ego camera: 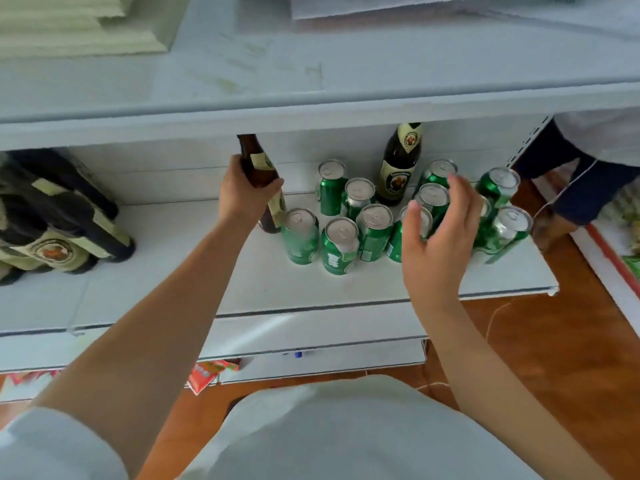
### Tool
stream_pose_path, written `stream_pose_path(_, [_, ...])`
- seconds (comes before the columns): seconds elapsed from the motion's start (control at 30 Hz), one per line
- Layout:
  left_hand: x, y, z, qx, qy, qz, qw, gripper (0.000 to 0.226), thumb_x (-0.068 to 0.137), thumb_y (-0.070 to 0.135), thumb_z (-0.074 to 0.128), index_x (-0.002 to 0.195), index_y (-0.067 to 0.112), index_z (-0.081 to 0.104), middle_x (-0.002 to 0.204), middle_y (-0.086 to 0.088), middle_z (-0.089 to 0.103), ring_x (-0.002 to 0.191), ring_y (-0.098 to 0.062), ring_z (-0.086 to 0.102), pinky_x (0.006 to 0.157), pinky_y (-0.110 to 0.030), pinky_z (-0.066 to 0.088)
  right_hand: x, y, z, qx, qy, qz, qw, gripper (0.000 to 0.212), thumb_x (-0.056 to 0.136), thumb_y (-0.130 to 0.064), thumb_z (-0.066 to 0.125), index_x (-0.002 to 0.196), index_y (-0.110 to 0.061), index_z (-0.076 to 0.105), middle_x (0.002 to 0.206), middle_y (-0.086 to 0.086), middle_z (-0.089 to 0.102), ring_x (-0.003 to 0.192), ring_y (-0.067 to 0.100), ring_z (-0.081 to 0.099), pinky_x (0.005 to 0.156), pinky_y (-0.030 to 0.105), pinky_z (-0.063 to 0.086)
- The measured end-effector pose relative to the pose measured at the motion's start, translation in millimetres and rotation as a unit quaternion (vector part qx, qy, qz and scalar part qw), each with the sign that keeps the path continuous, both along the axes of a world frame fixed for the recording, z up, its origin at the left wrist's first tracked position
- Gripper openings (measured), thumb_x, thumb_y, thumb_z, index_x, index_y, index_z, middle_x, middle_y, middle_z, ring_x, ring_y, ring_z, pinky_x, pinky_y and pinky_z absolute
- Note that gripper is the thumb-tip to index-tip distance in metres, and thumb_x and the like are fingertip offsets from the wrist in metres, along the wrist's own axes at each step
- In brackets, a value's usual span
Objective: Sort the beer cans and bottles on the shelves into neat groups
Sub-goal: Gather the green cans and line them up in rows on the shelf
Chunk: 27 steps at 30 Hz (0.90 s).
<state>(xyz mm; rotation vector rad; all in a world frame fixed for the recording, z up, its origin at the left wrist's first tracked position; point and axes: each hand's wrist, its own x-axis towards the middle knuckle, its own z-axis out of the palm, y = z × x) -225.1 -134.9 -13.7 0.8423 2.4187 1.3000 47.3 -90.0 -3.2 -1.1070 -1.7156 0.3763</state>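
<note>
At the far left of the white shelf (pixel 180 271) I see a cluster of dark bottles (pixel 59 220) with cream labels, packed against each other. Moving right, my left hand (pixel 242 195) is wrapped firmly around a brown bottle (pixel 265 178), fingers (pixel 273 187) curled about its body below the neck; the bottle tilts a little, its top hidden behind the edge of the upper shelf (pixel 242 98), and its base sits near the shelf surface just beside the leftmost green can. I cannot tell whether the base touches the shelf.

Next come the green cans (pixel 346 233), upright with silver tops, bunched loosely in the middle and right part of the shelf, several touching. Behind them, near the back wall, stands another dark bottle (pixel 400 168) with a cream label, upright.

My right hand (pixel 436 233) hovers in front of the right-hand cans, fingers spread and slightly curved, palm facing left, gripping nothing; I cannot tell if a fingertip brushes a can top. At the far right stands another person's leg (pixel 581 188) on the wooden floor (pixel 554 341).
</note>
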Motion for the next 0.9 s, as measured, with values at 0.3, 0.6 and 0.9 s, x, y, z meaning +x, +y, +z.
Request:
stream_pose_path(0.3, [-72.7,-117.5,9.3,-0.024,0.020,0.059,0.998,0.051,0.077,0.028,0.081,0.119,0.015,0.054,0.109,0.001,0.067,0.090,-0.012,0.058,0.072,-0.022,0.040,-195.8,-70.1,15.5,-0.085,-0.110,0.355,0.924,0.064,0.092,-0.039,0.064,0.141,-0.004,0.044,0.135,0.015,0.053,0.122,0.028,0.054,0.101,0.035,0.044])
stream_pose_path(0.6, [-109.4,-184.5,-10.0,-0.150,0.033,-0.010,0.988,0.057,0.082,0.031,0.076,0.129,0.007,0.055,0.123,-0.013,0.060,0.115,-0.030,0.055,0.094,-0.037,0.045,-336.5,-102.4,12.2,-0.304,-0.263,0.376,0.835,0.062,0.078,-0.047,0.076,0.127,-0.018,0.053,0.121,0.006,0.064,0.112,0.028,0.059,0.093,0.037,0.050])
stream_pose_path(0.9, [-158.7,-234.4,-39.5,-0.102,-0.135,0.175,0.970,0.053,0.088,0.037,0.061,0.129,0.007,0.047,0.117,-0.012,0.062,0.105,-0.032,0.059,0.078,-0.034,0.045,-407.3,-102.4,-5.2,-0.324,-0.147,0.331,0.874,0.057,0.080,-0.041,0.076,0.124,-0.016,0.050,0.116,0.002,0.059,0.109,0.028,0.061,0.085,0.049,0.057])
